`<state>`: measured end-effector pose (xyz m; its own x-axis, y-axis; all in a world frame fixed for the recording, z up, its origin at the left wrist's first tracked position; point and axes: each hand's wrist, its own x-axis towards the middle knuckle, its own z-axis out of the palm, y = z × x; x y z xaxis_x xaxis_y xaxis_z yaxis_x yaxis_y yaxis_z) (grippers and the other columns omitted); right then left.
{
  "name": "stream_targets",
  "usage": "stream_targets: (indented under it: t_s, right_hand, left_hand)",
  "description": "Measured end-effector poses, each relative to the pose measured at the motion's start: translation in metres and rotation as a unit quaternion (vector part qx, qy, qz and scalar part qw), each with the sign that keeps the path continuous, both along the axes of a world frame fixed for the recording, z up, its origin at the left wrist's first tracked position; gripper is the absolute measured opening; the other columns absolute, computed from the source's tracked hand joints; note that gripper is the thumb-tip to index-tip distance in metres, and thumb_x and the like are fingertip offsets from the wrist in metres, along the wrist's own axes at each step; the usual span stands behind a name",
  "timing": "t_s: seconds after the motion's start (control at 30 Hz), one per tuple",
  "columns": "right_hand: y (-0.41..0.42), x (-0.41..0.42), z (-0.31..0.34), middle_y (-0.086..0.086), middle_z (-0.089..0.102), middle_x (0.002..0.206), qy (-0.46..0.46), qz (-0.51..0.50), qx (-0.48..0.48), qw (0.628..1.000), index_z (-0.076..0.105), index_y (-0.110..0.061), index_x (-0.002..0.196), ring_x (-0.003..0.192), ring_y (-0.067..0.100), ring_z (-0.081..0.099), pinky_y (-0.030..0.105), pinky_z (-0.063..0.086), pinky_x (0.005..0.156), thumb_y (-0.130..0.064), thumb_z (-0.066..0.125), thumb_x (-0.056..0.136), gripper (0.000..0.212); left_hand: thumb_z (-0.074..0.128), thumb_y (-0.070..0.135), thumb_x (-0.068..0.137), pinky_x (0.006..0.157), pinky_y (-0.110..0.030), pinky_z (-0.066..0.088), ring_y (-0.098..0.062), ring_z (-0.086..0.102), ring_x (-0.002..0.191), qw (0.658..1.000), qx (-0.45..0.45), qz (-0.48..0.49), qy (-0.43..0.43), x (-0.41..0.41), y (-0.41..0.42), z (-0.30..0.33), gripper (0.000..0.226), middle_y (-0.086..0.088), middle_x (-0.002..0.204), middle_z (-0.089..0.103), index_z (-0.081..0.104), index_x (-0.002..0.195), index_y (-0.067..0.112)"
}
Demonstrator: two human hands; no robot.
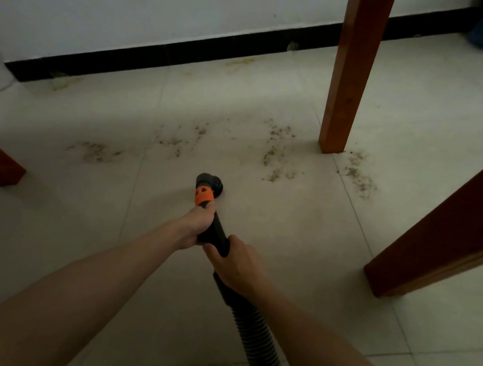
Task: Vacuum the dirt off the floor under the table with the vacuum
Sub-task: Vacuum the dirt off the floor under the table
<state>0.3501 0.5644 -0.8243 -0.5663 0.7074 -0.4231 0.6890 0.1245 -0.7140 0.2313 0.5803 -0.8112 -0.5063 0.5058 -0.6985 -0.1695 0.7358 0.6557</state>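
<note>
A: Far along yet?

B: Hardly begun, judging by the floor. Dirt (276, 153) lying in several brown, crumbly patches across the pale floor tiles (259, 223): one low on the left, one in the middle, a denser one just left of the upright table leg (351, 73), another just right of that leg's foot. Fainter yellowish stains along the black skirting board (191, 54), possibly not loose dirt at all.

A: And the vacuum?

B: Only the hose end in view. Round black nozzle (210, 182) with an orange collar, down at or just above the tile, short of the nearest patches and not yet over any. Ribbed black hose (257, 337) trailing back toward the bottom edge. Machine body out of sight.

A: Hands?

B: Both wrapped round the black tube. Left hand (197, 223) gripping just behind the orange collar, right hand (236, 264) clasped further back, where the tube meets the ribbed hose.

A: Left to do?

B: Nearly everything, it seems: all four patches, plus working round the leg's foot. Dim light under the surface, so finer dust hard to judge.
</note>
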Motion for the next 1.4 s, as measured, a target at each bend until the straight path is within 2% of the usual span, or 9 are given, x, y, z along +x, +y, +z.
stream_targets:
  t_s: [0.1, 0.2, 0.33, 0.43, 0.57, 0.7, 0.83, 1.13, 1.4]
  right_hand:
    - [0.01, 0.006, -0.004, 0.011, 0.063, 0.095, -0.012, -0.001, 0.01, 1.0, 0.05, -0.011, 0.102, 0.081, 0.028, 0.062, 0.032, 0.046, 0.067, -0.051, 0.045, 0.094, 0.041]
    - [0.019, 0.007, -0.007, 0.009, 0.059, 0.088, -0.014, -0.014, 0.032, 0.999, 0.045, -0.014, 0.094, 0.075, 0.025, 0.058, 0.03, 0.042, 0.062, -0.05, 0.046, 0.094, 0.036]
    - [0.025, 0.007, -0.008, 0.001, 0.054, 0.077, -0.005, -0.056, 0.028, 0.998, 0.045, -0.015, 0.094, 0.067, 0.018, 0.053, 0.027, 0.039, 0.056, -0.049, 0.047, 0.094, 0.034]
    - [0.03, 0.012, -0.011, -0.005, 0.049, 0.07, 0.01, -0.092, 0.021, 0.995, 0.046, -0.017, 0.094, 0.059, 0.008, 0.048, 0.02, 0.035, 0.05, -0.048, 0.05, 0.094, 0.03]
    - [0.034, 0.015, -0.017, 0.001, 0.057, 0.082, 0.004, -0.107, 0.007, 0.994, 0.05, -0.015, 0.1, 0.071, 0.014, 0.056, 0.023, 0.045, 0.059, -0.045, 0.053, 0.092, 0.031]
    - [0.029, 0.003, -0.023, -0.004, 0.054, 0.072, 0.02, -0.112, -0.013, 0.993, 0.05, -0.016, 0.094, 0.059, 0.006, 0.052, 0.017, 0.043, 0.052, -0.043, 0.057, 0.091, 0.028]
    - [0.029, -0.024, -0.02, -0.005, 0.052, 0.069, 0.058, -0.096, -0.02, 0.993, 0.05, -0.017, 0.091, 0.059, 0.006, 0.049, 0.019, 0.04, 0.052, -0.045, 0.054, 0.092, 0.027]
    - [0.039, -0.047, -0.031, 0.007, 0.064, 0.088, 0.084, -0.09, -0.062, 0.991, 0.052, -0.016, 0.093, 0.082, 0.024, 0.065, 0.038, 0.054, 0.077, -0.049, 0.052, 0.09, 0.033]
    - [0.051, -0.046, -0.032, 0.0, 0.054, 0.072, 0.079, -0.185, -0.003, 0.98, 0.052, -0.016, 0.09, 0.064, 0.016, 0.054, 0.028, 0.042, 0.058, -0.051, 0.05, 0.091, 0.035]
  left_hand:
    - [0.026, 0.034, 0.103, 0.081, -0.037, 0.045, -0.03, 0.055, 0.095, 1.0, -0.004, -0.006, -0.007, 0.006, 0.01, -0.003, 0.046, -0.013, 0.103, 0.05, 0.033, 0.134, 0.001]
    - [0.026, 0.038, 0.102, 0.079, -0.037, 0.046, -0.029, 0.054, 0.095, 1.0, 0.001, -0.021, -0.007, 0.005, 0.023, -0.007, 0.05, -0.018, 0.113, 0.052, 0.033, 0.136, 0.001]
    - [0.026, 0.041, 0.101, 0.095, -0.041, 0.046, -0.034, 0.055, 0.106, 0.999, -0.001, -0.052, 0.001, 0.007, 0.037, -0.013, 0.056, -0.021, 0.121, 0.052, 0.036, 0.133, -0.003]
    - [0.026, 0.041, 0.101, 0.097, -0.042, 0.046, -0.033, 0.055, 0.102, 0.998, 0.009, -0.069, -0.009, 0.011, 0.047, -0.015, 0.054, -0.021, 0.113, 0.052, 0.036, 0.13, -0.003]
    - [0.026, 0.042, 0.101, 0.098, -0.043, 0.045, -0.033, 0.054, 0.107, 0.996, 0.016, -0.082, -0.024, 0.017, 0.056, -0.017, 0.054, -0.019, 0.118, 0.051, 0.035, 0.132, -0.002]
    - [0.028, 0.042, 0.101, 0.085, -0.038, 0.047, -0.028, 0.053, 0.093, 0.998, 0.012, -0.056, 0.019, 0.006, 0.056, -0.021, 0.053, -0.014, 0.104, 0.051, 0.04, 0.13, -0.001]
    - [0.028, 0.041, 0.101, 0.075, -0.033, 0.042, -0.026, 0.051, 0.088, 0.996, -0.006, -0.032, 0.082, -0.02, 0.051, -0.021, 0.051, -0.016, 0.104, 0.053, 0.043, 0.127, -0.001]
    - [0.028, 0.043, 0.1, 0.086, -0.037, 0.046, -0.032, 0.055, 0.105, 0.993, -0.01, -0.04, 0.113, -0.047, 0.058, -0.03, 0.055, -0.019, 0.119, 0.054, 0.038, 0.132, -0.001]
    - [0.031, 0.042, 0.1, 0.08, -0.035, 0.044, -0.027, 0.051, 0.09, 0.992, 0.008, -0.082, 0.099, -0.032, 0.09, -0.026, 0.054, -0.013, 0.097, 0.051, 0.041, 0.129, -0.003]
